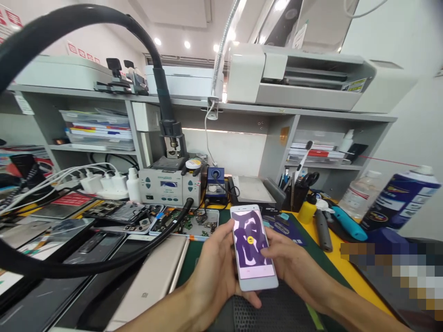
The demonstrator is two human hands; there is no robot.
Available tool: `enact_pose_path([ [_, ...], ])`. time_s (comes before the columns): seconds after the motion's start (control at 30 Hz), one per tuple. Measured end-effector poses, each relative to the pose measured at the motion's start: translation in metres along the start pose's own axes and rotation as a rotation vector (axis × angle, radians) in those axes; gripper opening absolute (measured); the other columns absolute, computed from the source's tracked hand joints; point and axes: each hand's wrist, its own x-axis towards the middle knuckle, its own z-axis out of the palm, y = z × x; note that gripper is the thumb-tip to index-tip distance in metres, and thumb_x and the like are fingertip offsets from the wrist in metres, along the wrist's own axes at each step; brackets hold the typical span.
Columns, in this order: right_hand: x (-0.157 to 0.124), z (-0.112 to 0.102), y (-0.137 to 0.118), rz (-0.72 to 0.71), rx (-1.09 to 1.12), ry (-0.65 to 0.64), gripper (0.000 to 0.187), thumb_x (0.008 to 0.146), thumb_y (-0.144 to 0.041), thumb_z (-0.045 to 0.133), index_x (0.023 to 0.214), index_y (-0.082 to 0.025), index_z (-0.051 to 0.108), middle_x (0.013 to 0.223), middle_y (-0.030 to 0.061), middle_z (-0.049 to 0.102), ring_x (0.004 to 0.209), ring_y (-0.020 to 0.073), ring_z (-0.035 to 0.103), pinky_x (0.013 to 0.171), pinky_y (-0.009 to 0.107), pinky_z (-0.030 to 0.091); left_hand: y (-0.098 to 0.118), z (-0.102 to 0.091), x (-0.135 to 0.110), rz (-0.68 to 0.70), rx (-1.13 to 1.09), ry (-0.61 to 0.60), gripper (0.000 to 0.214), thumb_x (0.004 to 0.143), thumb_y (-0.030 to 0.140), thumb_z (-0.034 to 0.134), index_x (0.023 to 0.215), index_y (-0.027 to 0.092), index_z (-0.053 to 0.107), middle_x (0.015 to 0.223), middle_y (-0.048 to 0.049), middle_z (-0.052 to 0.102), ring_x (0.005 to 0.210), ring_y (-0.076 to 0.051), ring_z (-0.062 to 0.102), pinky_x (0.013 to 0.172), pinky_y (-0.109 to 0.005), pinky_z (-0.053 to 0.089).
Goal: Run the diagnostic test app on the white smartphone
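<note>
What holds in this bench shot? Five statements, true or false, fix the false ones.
1. The left hand and right hand are both at the white phone. True.
2. The phone's screen is dark. False: it is lit, showing a purple and white pattern.
3. Green circuit boards lie in a pale tray in the picture's left half. True.
4. The blue spray can stands at the picture's left edge. False: it is towards the right edge.
5. The yellow bottle is right of the phone in the picture. True.
</note>
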Motion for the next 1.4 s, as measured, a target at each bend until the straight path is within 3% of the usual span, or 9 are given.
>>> enact_pose_path([
  [0.3, 0.0005, -0.001, -0.0004, 0.059, 0.059, -0.017, 0.048, 0.088, -0.026, 0.059, 0.136, -0.021, 0.057, 0.113, 0.0076, 0.07, 0.093, 0.0277, 0.066, 0.078, 0.039, 0.052, -0.0037, -0.0031, 0.0011, 0.007, 0.009, 0.024, 0.067, 0.089, 0.068, 0.039, 0.127, 0.017, 0.063, 0.09, -0.0111, 0.064, 0.069, -0.023, 0.064, 0.041, -0.029, 0.055],
  [0.77, 0.0028, -0.0024, 0.0017, 0.079, 0.092, 0.027, 0.047, 0.09, -0.028, 0.059, 0.137, -0.022, 0.057, 0.121, 0.008, 0.068, 0.105, 0.031, 0.064, 0.085, 0.043, 0.053, -0.003, -0.0011, 0.0, 0.032, 0.027, 0.016, 0.064, 0.091, 0.065, 0.037, 0.125, 0.019, 0.065, 0.093, -0.0125, 0.065, 0.072, -0.024, 0.066, 0.039, -0.028, 0.056],
  [1.0, 0.0021, 0.0019, -0.0005, 0.062, 0.085, 0.0, 0.043, 0.091, -0.027, 0.054, 0.133, -0.02, 0.058, 0.11, 0.0083, 0.07, 0.096, 0.028, 0.065, 0.079, 0.039, 0.052, -0.0028, 0.0006, -0.0006, 0.006, 0.019, 0.045, 0.064, 0.092, 0.065, 0.036, 0.128, 0.02, 0.062, 0.095, -0.0121, 0.065, 0.073, -0.024, 0.067, 0.04, -0.029, 0.056],
  [1.23, 0.0027, 0.0036, -0.0025, -0.002, 0.048, -0.043, 0.04, 0.089, -0.025, 0.05, 0.127, -0.018, 0.061, 0.098, 0.0073, 0.07, 0.084, 0.0225, 0.063, 0.075, 0.034, 0.047, -0.0045, 0.0017, -0.0013, -0.024, 0.027, 0.099, 0.054, 0.092, 0.053, 0.049, 0.136, 0.022, 0.053, 0.098, -0.0116, 0.065, 0.084, -0.029, 0.067, 0.041, -0.031, 0.056],
  [1.4, 0.003, 0.002, -0.002, -0.003, 0.023, -0.021, 0.038, 0.085, -0.029, 0.053, 0.119, -0.018, 0.063, 0.097, 0.0064, 0.069, 0.079, 0.0214, 0.061, 0.075, 0.034, 0.045, -0.0039, 0.0005, 0.0013, -0.026, 0.049, 0.087, 0.055, 0.095, 0.052, 0.047, 0.141, 0.021, 0.047, 0.117, -0.0166, 0.066, 0.091, -0.032, 0.068, 0.042, -0.033, 0.055],
])
